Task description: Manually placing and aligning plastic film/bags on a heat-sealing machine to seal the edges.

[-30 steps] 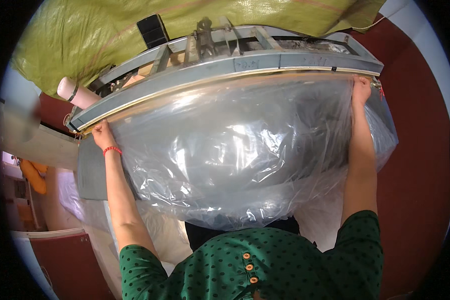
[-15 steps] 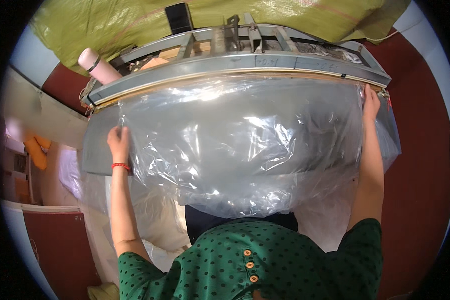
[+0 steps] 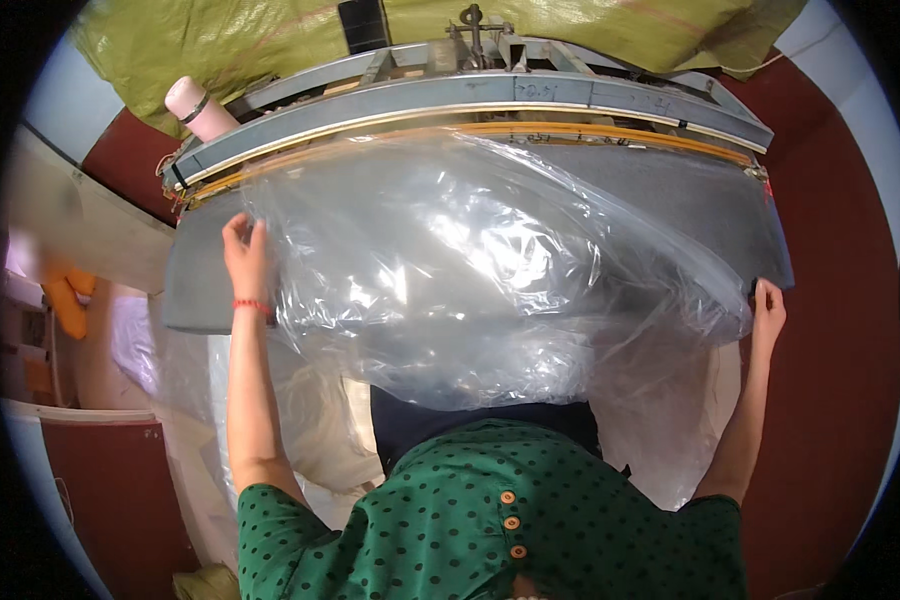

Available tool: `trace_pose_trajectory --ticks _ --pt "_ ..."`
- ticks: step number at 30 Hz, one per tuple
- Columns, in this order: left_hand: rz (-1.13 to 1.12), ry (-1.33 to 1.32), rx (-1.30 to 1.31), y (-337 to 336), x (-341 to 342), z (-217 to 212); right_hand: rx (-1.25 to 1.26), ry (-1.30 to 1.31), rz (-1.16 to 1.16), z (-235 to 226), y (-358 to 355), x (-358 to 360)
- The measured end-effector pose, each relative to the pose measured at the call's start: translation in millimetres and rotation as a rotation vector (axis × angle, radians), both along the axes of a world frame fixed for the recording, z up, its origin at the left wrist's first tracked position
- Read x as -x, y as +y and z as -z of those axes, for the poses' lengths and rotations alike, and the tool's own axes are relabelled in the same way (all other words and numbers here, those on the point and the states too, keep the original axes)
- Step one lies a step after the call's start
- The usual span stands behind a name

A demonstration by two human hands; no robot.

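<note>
A wide clear plastic film (image 3: 420, 240) lies wrinkled and shiny over a dark grey work surface (image 3: 660, 185) and hangs down over the near edge toward my lap. At its lower right corner, my right hand (image 3: 767, 312) pinches the film's edge between thumb and fingers, close to the surface's right end. My left hand (image 3: 245, 258), with a red bead bracelet on the wrist, is beside the film's left edge. Its thumb and fingers are apart, with a gap between them. The film's right edge runs slantwise from the far middle down to my right hand.
Behind the surface stands a grey metal frame (image 3: 370, 102) with a clamp (image 3: 475, 35) and an orange strip (image 3: 610, 133) along its front. A pink bottle (image 3: 200, 108), a black phone (image 3: 362, 25) and a yellow-green woven sheet (image 3: 590, 30) are at the back. More clear film hangs below.
My right hand has come toward me from the far right corner, drawing the film's right edge back and baring grey surface there. My left hand has shifted slightly farther away.
</note>
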State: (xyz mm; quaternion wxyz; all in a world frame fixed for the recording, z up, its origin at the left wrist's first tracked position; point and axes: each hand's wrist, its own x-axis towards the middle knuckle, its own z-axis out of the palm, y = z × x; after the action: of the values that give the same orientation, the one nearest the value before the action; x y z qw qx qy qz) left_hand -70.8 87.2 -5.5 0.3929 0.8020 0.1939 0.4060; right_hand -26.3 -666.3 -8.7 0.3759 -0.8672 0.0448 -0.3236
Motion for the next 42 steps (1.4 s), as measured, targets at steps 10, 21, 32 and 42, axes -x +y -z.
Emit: trace_pose_trajectory --ticks 10,21,32,42 --pt "0.026 0.165 0.829 48 -82 -30 0.223 0.187 -0.503 -36 190 -73" --pt "0.175 -0.479 0.145 -52 34 -131 0.153 0.215 -0.678 -33 233 -81" --pt "0.042 -0.333 0.453 43 -5 -31 -0.113 0.206 -0.588 -13 240 -135" --pt "0.049 -0.238 0.505 71 -74 6 -0.157 0.111 -0.173 3 278 -186"
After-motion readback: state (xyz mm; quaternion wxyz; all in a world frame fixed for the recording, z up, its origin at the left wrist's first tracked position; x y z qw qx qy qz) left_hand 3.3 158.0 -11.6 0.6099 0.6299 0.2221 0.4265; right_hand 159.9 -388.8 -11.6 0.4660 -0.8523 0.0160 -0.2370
